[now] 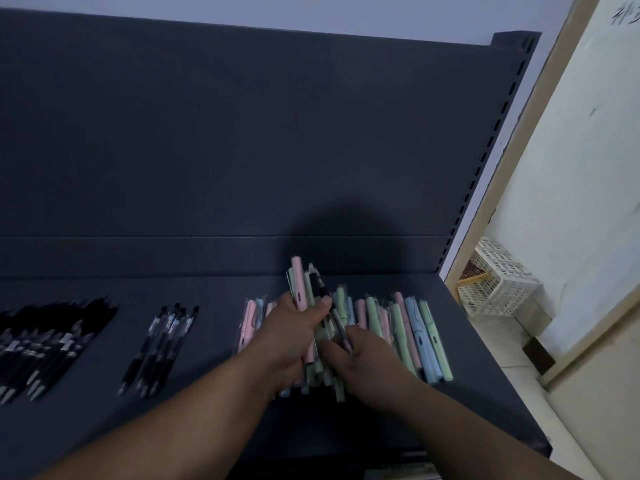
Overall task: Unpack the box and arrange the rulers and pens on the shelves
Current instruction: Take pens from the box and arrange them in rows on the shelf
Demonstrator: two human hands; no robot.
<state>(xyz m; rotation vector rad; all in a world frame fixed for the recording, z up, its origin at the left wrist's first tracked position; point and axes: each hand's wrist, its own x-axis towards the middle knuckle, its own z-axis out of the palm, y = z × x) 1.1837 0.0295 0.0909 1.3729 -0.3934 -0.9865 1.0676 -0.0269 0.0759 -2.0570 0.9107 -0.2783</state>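
The left hand (294, 329) holds a bundle of pastel pens (300, 289), fingers clamped round it. The right hand (367, 362) seems to pinch a dark pen (322, 289) from it, though blur makes that unsure. Under both, the pastel pile (401, 323), clear-sleeved, lies loose on the shelf (207, 420). Left of the pile, black pens (162, 341) and a larger heap (45, 344) already lie sorted. With no rulers or box in view, the task looks partway done.
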